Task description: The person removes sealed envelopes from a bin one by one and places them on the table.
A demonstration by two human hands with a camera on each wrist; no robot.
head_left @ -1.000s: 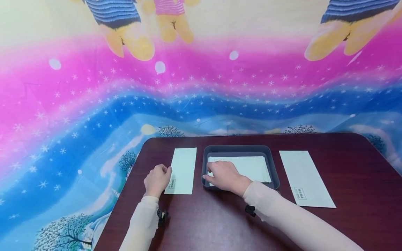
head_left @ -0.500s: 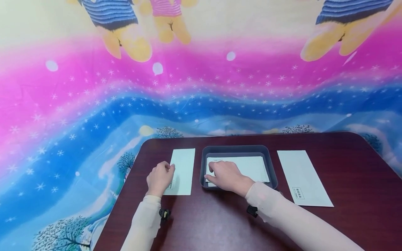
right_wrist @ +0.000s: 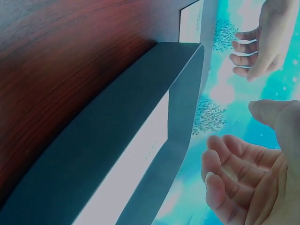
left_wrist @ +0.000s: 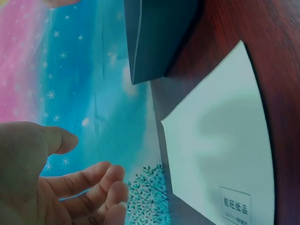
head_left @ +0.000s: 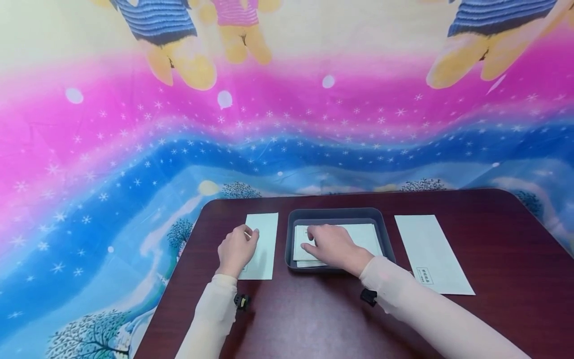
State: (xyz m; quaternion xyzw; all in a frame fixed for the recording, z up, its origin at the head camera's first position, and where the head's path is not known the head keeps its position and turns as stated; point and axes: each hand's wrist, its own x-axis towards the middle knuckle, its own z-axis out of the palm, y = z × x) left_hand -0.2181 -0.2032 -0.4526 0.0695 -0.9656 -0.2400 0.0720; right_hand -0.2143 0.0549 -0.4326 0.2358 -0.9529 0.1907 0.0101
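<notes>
My left hand (head_left: 237,251) hovers over the left white envelope (head_left: 267,242), fingers loosely curled around nothing. In the left wrist view a gap shows between the thumb and fingers of that hand (left_wrist: 79,185), apart from the envelope (left_wrist: 218,136) with its printed box. Above the dark grey tray (head_left: 336,215) hangs my right hand (head_left: 337,245), its fingers bent and holding nothing. Several white envelopes (head_left: 365,238) lie stacked in the tray, partly covered from sight by this hand. The right wrist view shows the right hand (right_wrist: 248,173) raised clear of the tray wall (right_wrist: 108,117).
Another white envelope (head_left: 432,252) lies flat to the right of the tray, its printed box near the front. Everything stands on a dark red wooden table (head_left: 305,319). A colourful printed cloth (head_left: 287,124) hangs behind the table's far edge.
My left hand has moved rightward and slightly away from me, farther over the left envelope. The right hand has shifted a little to the right above the tray. The envelopes stay where they were.
</notes>
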